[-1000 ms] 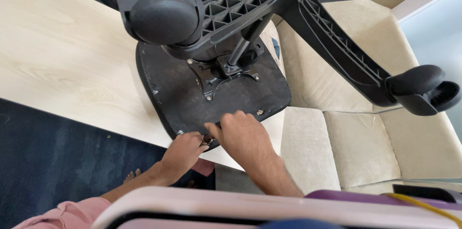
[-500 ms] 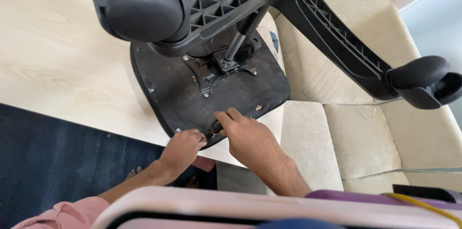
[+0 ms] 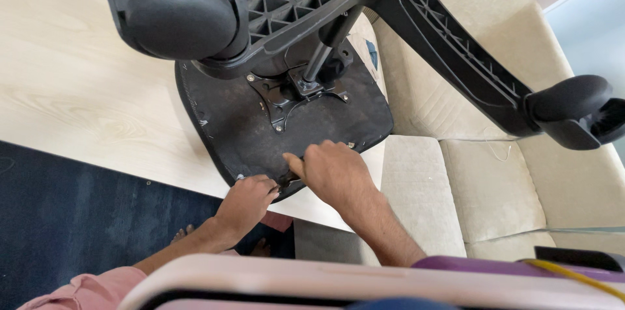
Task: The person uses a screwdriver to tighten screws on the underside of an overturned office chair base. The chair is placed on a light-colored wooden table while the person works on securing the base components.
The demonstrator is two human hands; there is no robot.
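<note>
An office chair lies upside down on a pale wooden table [image 3: 78, 101]. The black underside of its seat [image 3: 241, 121] faces up, with a metal mounting plate [image 3: 290, 92] at the centre. The black star base [image 3: 390, 4] and a caster wheel [image 3: 179, 17] loom close to the camera. My left hand [image 3: 246, 198] grips the near edge of the seat. My right hand [image 3: 332, 170] rests on the same edge just beside it, fingers curled over a small dark part that I cannot make out.
A cream sofa [image 3: 495, 180] stands to the right of the table. A second caster [image 3: 573, 108] hangs over it. Dark blue carpet [image 3: 71, 212] lies below the table's near edge, where bare feet show. A pale rounded edge [image 3: 312, 281] crosses the bottom of the view.
The view has moved closer to the chair, so the caster and base fill more of the frame. Both hands stay at the seat's near edge, the right hand shifting slightly.
</note>
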